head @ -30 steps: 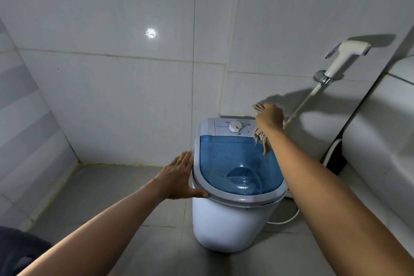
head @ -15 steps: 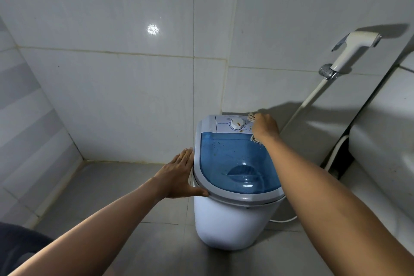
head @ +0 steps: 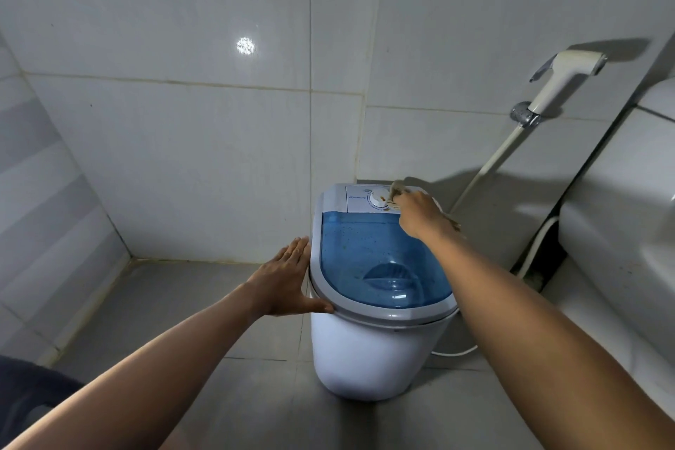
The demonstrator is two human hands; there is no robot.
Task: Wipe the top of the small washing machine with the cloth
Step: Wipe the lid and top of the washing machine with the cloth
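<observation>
Head view, tiled bathroom, right hand fingers gripping cloth on washing machine, left hand fingers straight.

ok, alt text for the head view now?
A right hand presses a cloth onto the control panel of a small washing machine with a blue lid, while the left hand rests flat against its side.

White washing machine with closed blue lid; beige cloth bunched on its control panel.
</observation>
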